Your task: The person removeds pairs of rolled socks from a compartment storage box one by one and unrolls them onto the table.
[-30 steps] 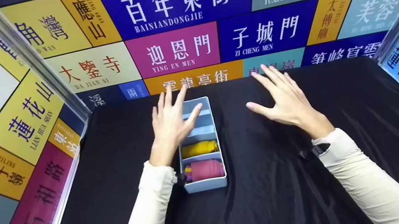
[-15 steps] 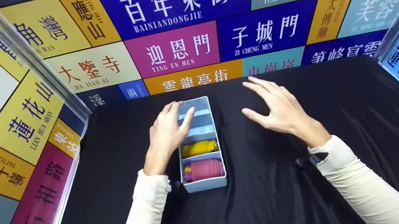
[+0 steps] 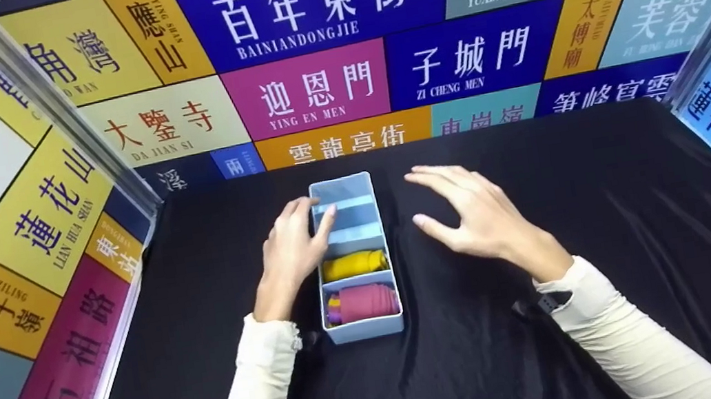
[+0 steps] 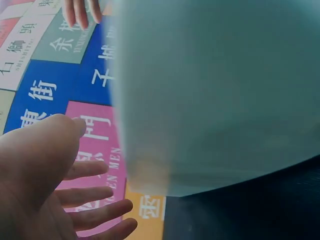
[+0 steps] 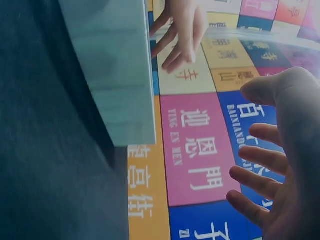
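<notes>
Fingers of left hand (image 3: 290,250) touch the organizer box (image 3: 365,327).

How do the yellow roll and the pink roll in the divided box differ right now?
The yellow roll is smaller and plain; the pink roll is bulkier, with purple and yellow at its left end. The yellow roll fills the second compartment from the near end, the pink roll the nearest one. Both lie crosswise in the light blue box, untouched.

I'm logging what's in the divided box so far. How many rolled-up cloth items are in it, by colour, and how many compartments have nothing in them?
Yellow roll: 1
Magenta roll, with a bit of purple and yellow showing at its left end: 1
Compartments of the light blue box with nothing in them: 2, the far ones
Total: 2 rolls, 4 compartments
</notes>
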A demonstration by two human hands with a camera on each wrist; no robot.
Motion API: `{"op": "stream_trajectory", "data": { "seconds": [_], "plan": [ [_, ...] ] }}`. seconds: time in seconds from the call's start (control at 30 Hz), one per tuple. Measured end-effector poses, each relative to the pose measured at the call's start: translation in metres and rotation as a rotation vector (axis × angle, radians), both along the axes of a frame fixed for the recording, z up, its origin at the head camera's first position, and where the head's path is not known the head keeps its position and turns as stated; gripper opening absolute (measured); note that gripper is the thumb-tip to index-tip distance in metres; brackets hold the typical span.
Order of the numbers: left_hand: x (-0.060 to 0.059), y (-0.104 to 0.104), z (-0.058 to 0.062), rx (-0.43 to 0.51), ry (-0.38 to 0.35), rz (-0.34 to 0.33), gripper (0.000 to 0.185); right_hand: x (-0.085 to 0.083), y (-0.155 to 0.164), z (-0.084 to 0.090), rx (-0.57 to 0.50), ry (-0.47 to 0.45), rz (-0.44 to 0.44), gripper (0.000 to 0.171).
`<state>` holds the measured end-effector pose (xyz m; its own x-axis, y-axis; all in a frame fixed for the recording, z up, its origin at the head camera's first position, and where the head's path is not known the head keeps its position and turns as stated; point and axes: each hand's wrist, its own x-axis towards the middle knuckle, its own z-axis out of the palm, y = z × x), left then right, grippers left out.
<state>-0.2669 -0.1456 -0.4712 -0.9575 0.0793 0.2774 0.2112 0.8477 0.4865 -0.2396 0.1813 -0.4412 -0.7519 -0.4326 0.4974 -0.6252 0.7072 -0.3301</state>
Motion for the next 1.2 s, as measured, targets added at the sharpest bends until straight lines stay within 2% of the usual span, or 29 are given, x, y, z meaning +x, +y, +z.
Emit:
{"op": "stream_trajectory", "data": {
  "seconds": [0.23,0.53,0.67,0.83,0.97,1.2],
  "plan": [
    [-0.004,-0.004,-0.02,0.091,0.014,0.014,0.047,0.009,-0.013,0.0,-0.009,0.019,0.055,0.06],
    [-0.005,-0.003,-0.04,0.154,0.026,0.021,0.046,0.018,-0.03,-0.005,-0.037,0.03,0.124,0.057],
    [-0.006,-0.002,-0.045,0.185,0.06,0.024,0.042,0.021,-0.037,-0.006,-0.04,0.02,0.157,0.054],
    [-0.008,-0.002,-0.051,0.261,0.104,-0.009,0.039,0.025,-0.046,-0.007,-0.036,0.009,0.194,0.05],
    [-0.008,-0.003,-0.053,0.303,0.101,-0.014,0.04,0.028,-0.051,-0.009,-0.034,0.016,0.21,0.046],
    [-0.009,-0.004,-0.055,0.319,0.081,-0.001,0.04,0.036,-0.06,-0.015,-0.041,0.0,0.252,0.042]
  ]
}}
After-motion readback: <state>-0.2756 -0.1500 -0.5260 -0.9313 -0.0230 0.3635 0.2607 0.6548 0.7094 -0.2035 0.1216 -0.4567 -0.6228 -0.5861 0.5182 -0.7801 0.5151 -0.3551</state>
